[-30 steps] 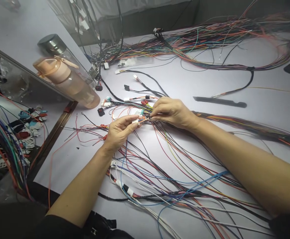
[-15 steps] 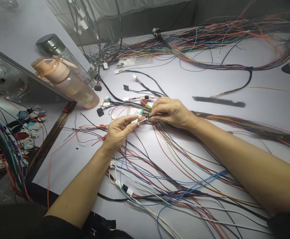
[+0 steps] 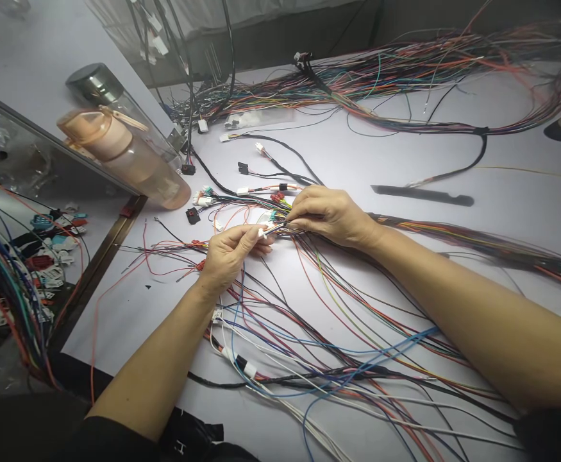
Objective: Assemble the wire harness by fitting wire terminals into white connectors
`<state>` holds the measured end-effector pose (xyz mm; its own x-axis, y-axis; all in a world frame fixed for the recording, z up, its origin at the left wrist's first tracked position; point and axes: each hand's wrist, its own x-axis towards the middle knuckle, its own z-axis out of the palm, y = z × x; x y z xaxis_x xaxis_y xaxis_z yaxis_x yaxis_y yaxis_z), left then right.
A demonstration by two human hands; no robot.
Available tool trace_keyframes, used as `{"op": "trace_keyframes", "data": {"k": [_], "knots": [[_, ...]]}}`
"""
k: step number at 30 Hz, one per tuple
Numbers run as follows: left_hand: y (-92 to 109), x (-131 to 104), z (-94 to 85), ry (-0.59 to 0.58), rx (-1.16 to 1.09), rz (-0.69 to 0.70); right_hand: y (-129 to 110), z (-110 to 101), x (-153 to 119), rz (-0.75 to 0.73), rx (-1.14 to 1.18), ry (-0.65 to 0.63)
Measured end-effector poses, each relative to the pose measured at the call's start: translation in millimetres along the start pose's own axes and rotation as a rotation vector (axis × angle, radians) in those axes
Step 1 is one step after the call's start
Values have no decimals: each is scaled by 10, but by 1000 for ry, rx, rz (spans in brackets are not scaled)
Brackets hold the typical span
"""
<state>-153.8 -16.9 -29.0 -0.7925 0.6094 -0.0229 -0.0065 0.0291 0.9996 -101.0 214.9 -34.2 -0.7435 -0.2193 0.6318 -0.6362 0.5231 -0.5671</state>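
Near the middle of the table, my left hand [image 3: 232, 251] pinches a small white connector [image 3: 263, 231] between thumb and fingers. Wires run from that connector toward my right hand [image 3: 331, 217], whose thumb and forefinger are closed on a thin wire [image 3: 284, 224] just to the right of it. The wire's end is too small to make out. Close behind the fingertips lie a teal-and-white connector [image 3: 271, 216] and a red connector [image 3: 278, 196]. A wire harness [image 3: 419, 230] with many coloured wires passes beneath my right hand and off to the right.
Two drink bottles, one peach [image 3: 126, 154] and one with a dark lid [image 3: 95, 83], are at the left. A dark knife-shaped tool [image 3: 422, 195] lies right of centre. Bundled wires [image 3: 405, 77] stretch along the back. Loose blue and white wires [image 3: 338, 359] cover the front. Connectors [image 3: 56, 256] fill a left-hand bin.
My left hand has turned the white connector slightly, so more of it shows. My right fingertips have shifted a little left. The view has moved very slightly.
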Motion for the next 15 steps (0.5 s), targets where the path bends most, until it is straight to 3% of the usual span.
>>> {"op": "trace_keyframes", "data": {"k": [15], "knots": [[11, 7, 4, -53, 33, -35, 18, 17, -8, 5, -5, 33]]}}
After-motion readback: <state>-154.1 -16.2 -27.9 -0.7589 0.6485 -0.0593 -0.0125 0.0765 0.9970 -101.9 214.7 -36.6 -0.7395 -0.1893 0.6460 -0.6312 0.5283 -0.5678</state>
